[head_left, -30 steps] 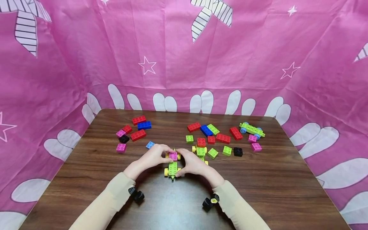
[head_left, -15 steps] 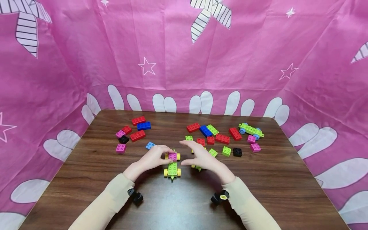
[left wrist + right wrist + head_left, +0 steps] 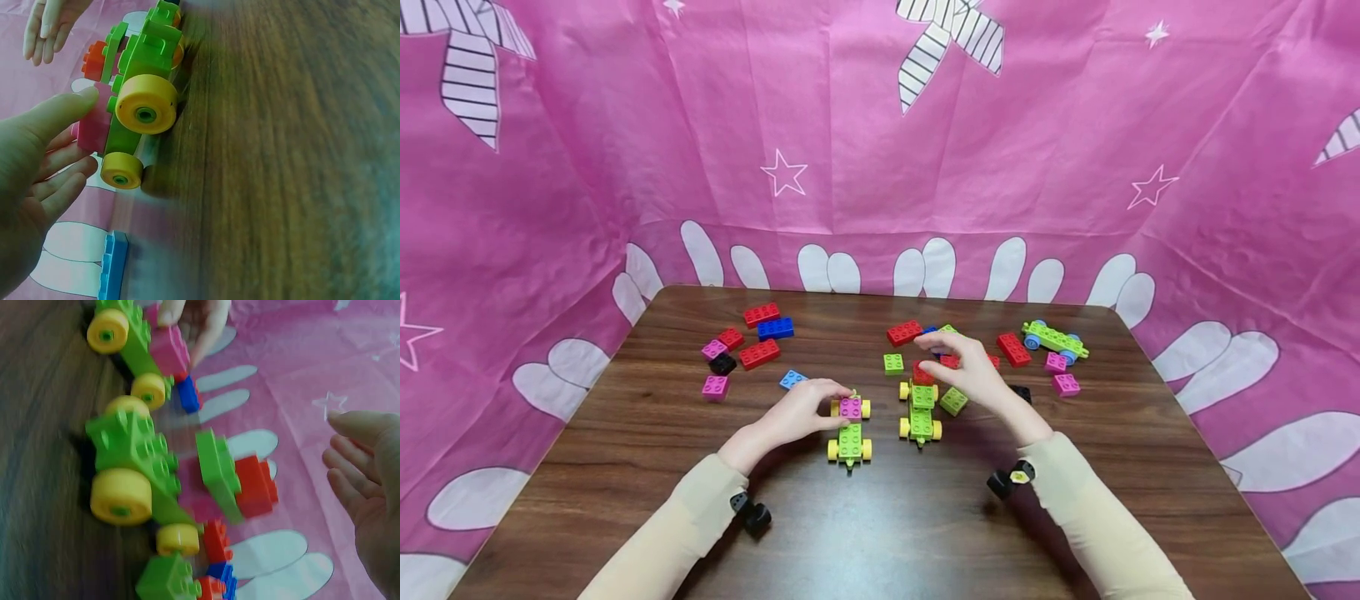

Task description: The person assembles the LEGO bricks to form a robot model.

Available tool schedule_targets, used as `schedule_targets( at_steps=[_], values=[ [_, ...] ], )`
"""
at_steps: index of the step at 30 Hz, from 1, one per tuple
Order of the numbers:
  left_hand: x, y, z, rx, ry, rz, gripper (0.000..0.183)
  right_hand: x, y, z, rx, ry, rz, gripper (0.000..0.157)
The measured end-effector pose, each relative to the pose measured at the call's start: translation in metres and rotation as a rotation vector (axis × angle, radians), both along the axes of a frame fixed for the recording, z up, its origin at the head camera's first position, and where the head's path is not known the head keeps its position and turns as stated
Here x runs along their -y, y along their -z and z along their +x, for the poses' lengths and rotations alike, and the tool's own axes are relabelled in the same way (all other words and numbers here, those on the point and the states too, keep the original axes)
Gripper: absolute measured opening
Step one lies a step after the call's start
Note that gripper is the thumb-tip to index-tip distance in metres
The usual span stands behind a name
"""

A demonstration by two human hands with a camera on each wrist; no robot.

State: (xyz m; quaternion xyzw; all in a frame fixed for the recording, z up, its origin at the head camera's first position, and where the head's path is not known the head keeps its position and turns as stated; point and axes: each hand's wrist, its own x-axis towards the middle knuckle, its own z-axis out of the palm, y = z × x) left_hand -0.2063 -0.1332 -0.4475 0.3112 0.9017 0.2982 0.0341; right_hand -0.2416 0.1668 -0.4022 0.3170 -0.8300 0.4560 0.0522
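In the head view, my left hand [image 3: 799,412] pinches a pink brick [image 3: 850,408] that sits on the far end of a lime-green toy car base [image 3: 850,442] with yellow wheels. The left wrist view shows the thumb at one side of that pink brick [image 3: 95,122] and fingers behind it. To the right stands a second yellow-wheeled green car base [image 3: 921,423], with a raised green brick [image 3: 923,395] at its far end and a red brick [image 3: 922,375] above it. My right hand [image 3: 970,371] holds nothing and hovers over the bricks right of this car, fingers extended, thumb apart.
At back left lie red bricks [image 3: 760,354], a blue brick [image 3: 776,327], pink bricks [image 3: 715,387] and a black brick [image 3: 722,363]. A light blue brick [image 3: 792,379] is beside my left hand. A blue-wheeled green car base [image 3: 1055,339] stands at back right near pink bricks [image 3: 1065,385].
My right hand has let go of the nearer car, drawn away to the right, and moved forward over the bricks beyond the second car. My left hand stays at the pink brick.
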Motion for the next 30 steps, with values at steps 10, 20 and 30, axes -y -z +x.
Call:
schedule_targets(
  at_steps=[10,20,30],
  values=[
    [0.005,0.000,0.001,0.017,-0.014,0.009,0.044,-0.028,-0.001,-0.035,0.061,0.056,0.026,0.033],
    [0.004,0.002,0.000,0.025,-0.013,0.012,0.040,-0.054,0.018,-0.068,0.157,0.100,0.081,0.038],
    [0.006,0.003,0.000,0.026,-0.012,0.008,0.038,-0.060,0.030,-0.086,0.217,0.090,0.124,0.039]
  ],
)
